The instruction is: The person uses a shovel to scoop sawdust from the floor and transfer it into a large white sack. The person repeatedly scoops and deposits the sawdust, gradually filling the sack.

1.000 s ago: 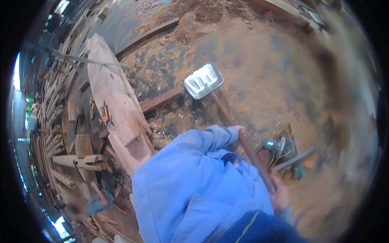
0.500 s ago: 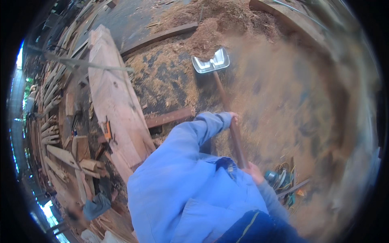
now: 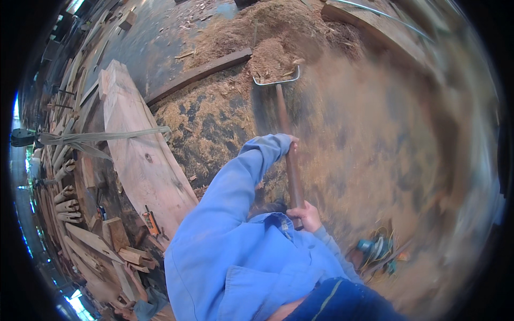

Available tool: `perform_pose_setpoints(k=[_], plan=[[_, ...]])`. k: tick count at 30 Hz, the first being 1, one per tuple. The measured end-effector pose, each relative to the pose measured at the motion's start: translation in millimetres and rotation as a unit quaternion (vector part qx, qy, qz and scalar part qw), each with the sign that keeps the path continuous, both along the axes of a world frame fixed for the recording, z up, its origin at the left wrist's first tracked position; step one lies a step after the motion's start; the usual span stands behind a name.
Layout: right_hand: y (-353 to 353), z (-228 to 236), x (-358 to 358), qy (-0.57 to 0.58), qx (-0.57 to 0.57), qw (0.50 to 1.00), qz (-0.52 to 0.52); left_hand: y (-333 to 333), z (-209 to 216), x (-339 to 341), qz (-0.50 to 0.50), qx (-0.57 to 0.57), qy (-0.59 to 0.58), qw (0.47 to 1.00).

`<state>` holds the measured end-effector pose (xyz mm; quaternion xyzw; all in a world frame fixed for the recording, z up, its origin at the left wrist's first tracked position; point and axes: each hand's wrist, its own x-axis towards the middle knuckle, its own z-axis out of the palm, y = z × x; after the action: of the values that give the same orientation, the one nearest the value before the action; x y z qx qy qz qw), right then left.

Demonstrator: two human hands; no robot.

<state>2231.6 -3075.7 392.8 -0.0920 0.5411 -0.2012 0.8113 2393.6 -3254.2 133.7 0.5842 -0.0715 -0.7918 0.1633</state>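
Note:
A long-handled shovel (image 3: 293,179) reaches away from me, its metal blade under a heap of reddish-brown sawdust (image 3: 273,59). Only the blade's pale rear rim shows. My left hand (image 3: 293,142) is closed around the middle of the wooden handle, back of the hand up. Nearer my body, my right hand (image 3: 307,215) wraps the handle's end, with the thumb lying across it. Both arms wear blue sleeves. Beyond the blade, the larger sawdust pile (image 3: 300,21) spreads over the dark floor.
A thick timber beam (image 3: 136,128) lies to the left, with a pale strap (image 3: 107,137) across it and an orange tool (image 3: 151,220) on it. A narrower beam (image 3: 198,75) borders the sawdust. At lower right sits a teal power tool (image 3: 369,247). Wood offcuts (image 3: 93,243) crowd the left.
The shovel blade has gone from bare and shiny to covered with sawdust. Both hands, still on the handle, have shifted slightly left; the view has shifted too.

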Motion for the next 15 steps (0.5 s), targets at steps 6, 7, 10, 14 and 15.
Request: perform_pose_setpoints(k=[6, 7, 10, 14, 15], plan=[[-63.1, 23.6, -7.6, 0.005, 0.011, 1.0, -0.009, -57.3, 15.7, -9.2, 0.003, -0.008, 0.022, 1.0], [-74.6, 28.2, -18.6, 0.012, 0.031, 0.999, -0.015, -63.8, 19.2, -19.3, 0.002, -0.03, 0.001, 1.0], [-110.7, 43.4, -65.6, -0.035, 0.065, 0.997, -0.013, -88.2, 24.2, -56.1, 0.02, -0.022, 0.004, 1.0], [-138.8, 42.5, -101.3, 0.059, 0.06, 0.996, 0.019, -125.4, -6.8, -79.6, 0.124, 0.041, 0.084, 0.988], [-136.4, 36.9, -103.7, 0.081, 0.059, 0.994, 0.032, -132.1, -23.3, -73.7, 0.118, 0.038, 0.075, 0.989]])
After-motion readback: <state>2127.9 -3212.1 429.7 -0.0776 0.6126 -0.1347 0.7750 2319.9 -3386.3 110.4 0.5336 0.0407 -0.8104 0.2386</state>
